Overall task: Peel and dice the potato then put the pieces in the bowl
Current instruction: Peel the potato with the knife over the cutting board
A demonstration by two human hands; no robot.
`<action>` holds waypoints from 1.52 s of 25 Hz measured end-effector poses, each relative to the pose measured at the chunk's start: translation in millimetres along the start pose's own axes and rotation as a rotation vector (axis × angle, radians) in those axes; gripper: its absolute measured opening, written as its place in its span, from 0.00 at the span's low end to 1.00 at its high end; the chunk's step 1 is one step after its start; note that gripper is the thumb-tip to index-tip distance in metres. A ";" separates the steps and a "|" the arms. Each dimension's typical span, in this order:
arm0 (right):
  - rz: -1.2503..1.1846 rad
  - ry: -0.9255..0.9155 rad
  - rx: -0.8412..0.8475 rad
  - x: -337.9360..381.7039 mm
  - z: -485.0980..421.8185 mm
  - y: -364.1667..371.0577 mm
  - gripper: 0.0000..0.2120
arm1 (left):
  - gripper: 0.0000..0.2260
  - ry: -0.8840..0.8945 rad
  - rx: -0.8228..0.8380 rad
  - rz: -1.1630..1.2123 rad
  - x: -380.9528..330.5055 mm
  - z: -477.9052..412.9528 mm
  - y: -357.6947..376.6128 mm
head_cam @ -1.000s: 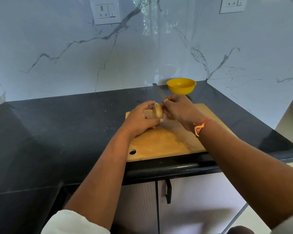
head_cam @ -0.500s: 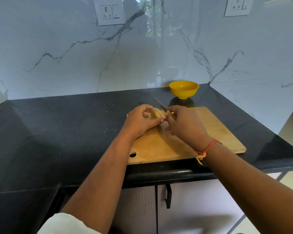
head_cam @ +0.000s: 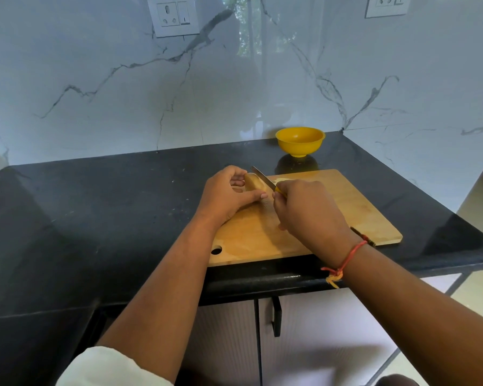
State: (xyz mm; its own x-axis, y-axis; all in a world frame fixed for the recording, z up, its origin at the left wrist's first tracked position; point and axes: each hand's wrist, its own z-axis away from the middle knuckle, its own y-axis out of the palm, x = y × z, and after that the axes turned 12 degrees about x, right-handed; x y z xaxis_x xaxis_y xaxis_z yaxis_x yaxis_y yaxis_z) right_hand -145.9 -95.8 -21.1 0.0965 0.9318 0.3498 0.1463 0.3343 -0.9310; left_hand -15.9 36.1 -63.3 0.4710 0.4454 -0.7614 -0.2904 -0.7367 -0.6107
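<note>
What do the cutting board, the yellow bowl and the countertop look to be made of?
Cutting board: wood or bamboo, matte tan with faint grain. Yellow bowl: probably plastic, uniform colour with a soft sheen. Countertop: dark polished stone, possibly granite, speckled and reflecting the bowl.

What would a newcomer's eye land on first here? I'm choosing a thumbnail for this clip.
Most likely the bright yellow bowl at the back of the black countertop, against the marble wall. Next, mid-frame over the wooden cutting board, the left hand grips a potato while the right hand sets a yellow-handled knife against it.
</note>
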 end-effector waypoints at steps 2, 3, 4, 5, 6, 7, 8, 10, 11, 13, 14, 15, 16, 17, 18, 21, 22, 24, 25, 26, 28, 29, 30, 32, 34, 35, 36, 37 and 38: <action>0.034 0.019 0.013 0.5 1.2 0.1 0.15 | 0.32 0.000 0.000 -0.005 -0.1 0.3 0.5; 0.062 0.019 0.027 1.7 2.5 -0.3 0.15 | 0.32 0.003 0.000 -0.007 -0.3 0.5 0.2; 0.071 0.017 0.037 1.7 4.0 0.0 0.15 | 0.32 0.007 0.000 -0.008 -0.6 0.8 0.3; 0.050 0.016 0.041 1.0 4.9 -0.1 0.15 | 0.32 0.012 -0.001 -0.008 -0.9 1.1 0.5; 0.011 0.021 0.040 0.9 5.1 -0.3 0.15 | 0.32 0.013 -0.002 -0.009 -1.2 1.2 0.4; 0.023 0.020 0.043 1.7 5.1 -0.4 0.14 | 0.32 0.010 -0.003 -0.010 -1.4 1.6 0.3; 0.037 0.033 0.046 4.8 4.1 -1.2 0.14 | 0.32 0.004 -0.003 -0.009 -2.0 2.0 0.3; 0.102 0.043 0.051 8.2 0.7 -0.9 0.12 | 0.32 -0.001 -0.003 0.000 -2.7 2.5 0.7; 0.121 0.049 0.057 9.7 -1.4 -1.5 0.12 | 0.31 -0.001 -0.004 0.008 -2.6 3.2 0.6; 0.187 0.045 0.098 13.0 -6.0 -3.5 0.12 | 0.31 -0.008 -0.007 0.021 -2.0 4.3 0.3; 0.204 0.051 0.125 15.1 -7.7 -5.1 0.12 | 0.30 -0.013 -0.008 0.027 -1.4 4.4 0.2; 0.235 0.050 0.154 16.2 -10.6 -5.7 0.13 | 0.30 -0.018 -0.009 0.033 -1.1 4.5 0.1; 0.246 0.053 0.176 17.6 -12.6 -6.8 0.13 | 0.30 -0.020 -0.008 0.039 -1.2 4.4 0.3; 0.260 0.050 0.182 18.6 -13.8 -8.5 0.13 | 0.29 -0.020 -0.007 0.041 -1.6 4.7 0.6; 0.267 0.050 0.178 19.7 -15.4 -10.2 0.13 | 0.29 -0.018 -0.006 0.040 -2.1 4.6 0.6; 0.299 0.047 0.182 20.6 -19.3 -13.2 0.12 | 0.28 -0.014 -0.009 0.034 -2.2 3.8 0.6; 0.305 0.049 0.191 21.0 -20.7 -14.2 0.12 | 0.27 -0.014 -0.010 0.031 -1.9 3.1 0.5; 0.341 0.039 0.202 21.1 -22.8 -15.7 0.13 | 0.27 -0.012 -0.006 0.022 -0.8 1.3 0.4; 0.380 0.023 0.205 20.3 -23.9 -16.3 0.12 | 0.26 -0.009 -0.001 0.020 -0.3 0.2 0.8; 0.428 0.009 0.211 19.9 -25.1 -17.1 0.12 | 0.26 -0.007 0.002 0.019 0.2 -0.4 1.2; 0.533 -0.023 0.236 19.9 -26.5 -19.6 0.11 | 0.26 -0.001 0.006 0.013 1.4 -1.4 1.6; 0.571 -0.034 0.251 19.9 -27.6 -20.7 0.11 | 0.27 0.002 0.006 0.008 2.3 -2.2 1.6; 0.596 -0.043 0.265 20.3 -28.4 -21.2 0.12 | 0.27 0.004 0.006 0.006 3.0 -2.9 1.8; 0.629 -0.069 0.273 19.3 -32.4 -21.9 0.12 | 0.27 0.005 0.008 0.006 2.7 -3.6 1.7; 0.616 -0.070 0.288 18.6 -36.3 -22.5 0.12 | 0.26 0.012 0.006 0.001 3.3 -4.2 2.0; 0.630 -0.080 0.304 18.3 -38.4 -22.1 0.14 | 0.25 0.018 0.005 -0.004 3.1 -4.2 2.2; 0.647 -0.096 0.311 17.7 -40.5 -21.8 0.15 | 0.24 0.021 0.006 -0.006 2.5 -4.3 2.5; 0.666 -0.111 0.312 17.0 -43.0 -22.3 0.15 | 0.24 0.022 0.007 -0.006 1.7 -4.6 2.4; 0.677 -0.127 0.314 16.8 -45.0 -23.0 0.15 | 0.24 0.020 0.007 -0.006 1.6 -4.9 2.6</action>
State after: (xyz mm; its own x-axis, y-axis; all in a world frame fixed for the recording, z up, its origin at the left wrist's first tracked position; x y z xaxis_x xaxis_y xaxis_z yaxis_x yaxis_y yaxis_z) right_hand -103.3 -94.1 10.9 -0.0510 0.9506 -0.3061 -0.1935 -0.3101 -0.9308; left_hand -11.8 32.5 -65.1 0.4895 0.4397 -0.7530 -0.2928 -0.7305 -0.6169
